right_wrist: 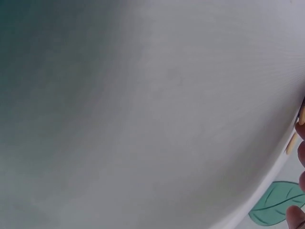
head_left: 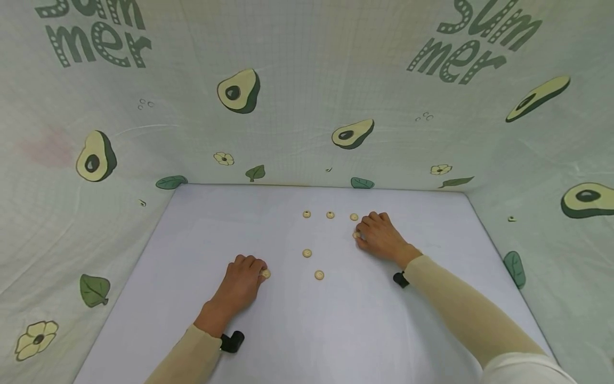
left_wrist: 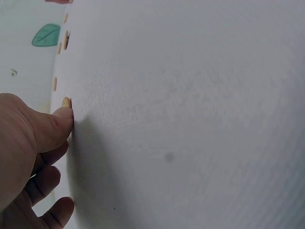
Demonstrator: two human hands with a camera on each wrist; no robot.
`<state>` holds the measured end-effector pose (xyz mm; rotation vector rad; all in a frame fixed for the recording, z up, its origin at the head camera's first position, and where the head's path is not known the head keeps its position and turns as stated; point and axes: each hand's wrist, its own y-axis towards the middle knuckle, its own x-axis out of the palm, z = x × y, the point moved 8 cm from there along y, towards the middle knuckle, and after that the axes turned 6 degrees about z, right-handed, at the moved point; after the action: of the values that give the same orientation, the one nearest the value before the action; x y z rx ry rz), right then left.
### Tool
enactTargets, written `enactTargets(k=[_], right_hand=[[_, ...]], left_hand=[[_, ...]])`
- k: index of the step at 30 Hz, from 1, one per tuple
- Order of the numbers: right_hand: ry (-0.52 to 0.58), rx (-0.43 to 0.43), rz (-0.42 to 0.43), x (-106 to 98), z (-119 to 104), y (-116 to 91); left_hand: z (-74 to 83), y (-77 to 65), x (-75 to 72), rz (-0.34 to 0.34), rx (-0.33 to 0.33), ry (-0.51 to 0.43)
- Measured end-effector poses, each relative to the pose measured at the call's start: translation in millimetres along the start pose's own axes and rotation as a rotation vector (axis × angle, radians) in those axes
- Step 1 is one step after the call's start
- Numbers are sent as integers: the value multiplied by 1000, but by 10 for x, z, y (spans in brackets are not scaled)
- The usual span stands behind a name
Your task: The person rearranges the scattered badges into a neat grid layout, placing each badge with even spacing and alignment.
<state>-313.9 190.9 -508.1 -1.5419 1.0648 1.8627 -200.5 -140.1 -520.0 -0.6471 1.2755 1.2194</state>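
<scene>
My left hand [head_left: 242, 282] is low over the left half of the white table, and its thumb and forefinger pinch a round, pale wooden button [head_left: 266, 273]. From the left wrist, the thumb lies against that button's edge [left_wrist: 67, 101], with the other fingers loosely bent. Farther back on the right, my right hand [head_left: 380, 236] grips another wooden button [head_left: 356, 234] at its fingertips. Just behind those fingers lies a third button [head_left: 354, 217]. Only a few fingertips [right_wrist: 301, 152] of the right hand show at the edge of the right wrist view.
Two buttons, a left one [head_left: 307, 214] and a right one [head_left: 330, 215], lie in a row at the back. A middle button [head_left: 307, 253] and a nearer button [head_left: 319, 275] sit between the hands. Avocado-printed cloth [head_left: 297, 96] walls in the table's [head_left: 297, 330] back and sides.
</scene>
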Motion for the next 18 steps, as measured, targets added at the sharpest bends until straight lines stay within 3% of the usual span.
enactTargets(k=[5, 10, 18], right_hand=[[1, 23, -3, -27, 23, -10], [14, 29, 46, -88, -23, 44], [54, -4, 95, -102, -441, 251]], left_hand=[[11, 1, 0, 2, 4, -4], [12, 1, 3, -8, 0, -7], [19, 11, -17, -4, -1, -10]])
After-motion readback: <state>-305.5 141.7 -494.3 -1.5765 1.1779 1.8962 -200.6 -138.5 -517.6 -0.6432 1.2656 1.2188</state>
